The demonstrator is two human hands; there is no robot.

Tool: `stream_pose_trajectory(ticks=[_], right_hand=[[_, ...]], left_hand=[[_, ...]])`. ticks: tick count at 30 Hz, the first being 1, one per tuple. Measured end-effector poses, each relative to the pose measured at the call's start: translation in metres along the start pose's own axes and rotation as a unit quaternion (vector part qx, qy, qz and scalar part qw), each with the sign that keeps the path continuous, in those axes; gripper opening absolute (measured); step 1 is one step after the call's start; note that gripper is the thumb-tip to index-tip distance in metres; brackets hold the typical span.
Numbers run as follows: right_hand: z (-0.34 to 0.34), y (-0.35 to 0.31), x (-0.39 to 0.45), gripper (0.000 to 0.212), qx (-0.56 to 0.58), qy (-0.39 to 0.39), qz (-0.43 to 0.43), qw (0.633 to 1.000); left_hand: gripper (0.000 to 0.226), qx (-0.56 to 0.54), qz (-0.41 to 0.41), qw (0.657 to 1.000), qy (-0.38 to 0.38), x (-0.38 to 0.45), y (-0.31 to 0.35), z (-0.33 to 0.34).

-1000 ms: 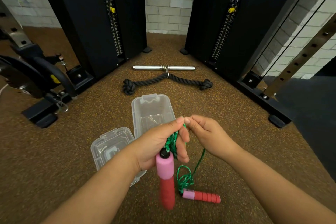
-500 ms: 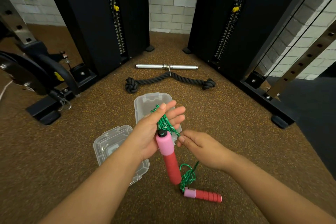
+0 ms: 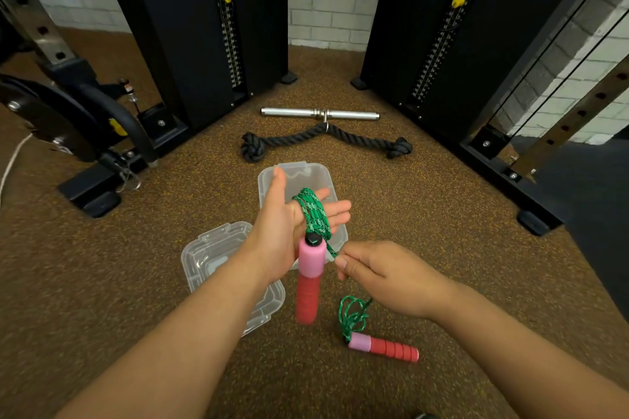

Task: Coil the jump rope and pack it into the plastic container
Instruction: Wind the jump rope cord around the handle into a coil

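Pinching the green rope (image 3: 315, 214) taut, the right hand (image 3: 381, 277) is holding it beside the left hand (image 3: 289, 224), whose straight fingers (image 3: 335, 209) are carrying the coils.

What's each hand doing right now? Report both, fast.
Left hand: open, fingers straight, green rope coiled around them.
Right hand: pinching the green rope.

Two bare forearms, no sleeves, bare hands
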State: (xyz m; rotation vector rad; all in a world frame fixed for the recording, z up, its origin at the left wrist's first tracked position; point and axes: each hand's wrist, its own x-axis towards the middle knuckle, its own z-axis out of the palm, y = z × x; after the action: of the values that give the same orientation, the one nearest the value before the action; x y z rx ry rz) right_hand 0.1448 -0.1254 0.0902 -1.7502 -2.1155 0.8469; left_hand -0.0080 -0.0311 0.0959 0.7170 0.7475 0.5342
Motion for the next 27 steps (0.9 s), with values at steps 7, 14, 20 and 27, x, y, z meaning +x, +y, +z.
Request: stream_pose_trajectory(ticks=[7,14,20,27], right_hand=[[-0.019,-0.009,-0.003,0.021,0.037,0.015,-0.019,0.999],[-0.041,-0.011,-0.001,0.024,0.129,0.119,-0.029,0.984],[-0.041,-0.009,0.006,0.026,0.105,0.152,-0.01,0.983],[-0.038,0.001,0.012,0.025,0.117,0.143,0.015,0.983]], left_hand=[[0.105,0.146,-0.031,0.989,-0.015,0.002,-0.006,0.0],[0.112,0.227,-0.048,0.97,-0.069,-0.002,-0.014,-0.001],[0.112,0.251,-0.066,0.956,-0.137,-0.013,-0.008,0.009],[0.082,0.287,-0.101,0.934,-0.186,-0.018,-0.01,0.017]])
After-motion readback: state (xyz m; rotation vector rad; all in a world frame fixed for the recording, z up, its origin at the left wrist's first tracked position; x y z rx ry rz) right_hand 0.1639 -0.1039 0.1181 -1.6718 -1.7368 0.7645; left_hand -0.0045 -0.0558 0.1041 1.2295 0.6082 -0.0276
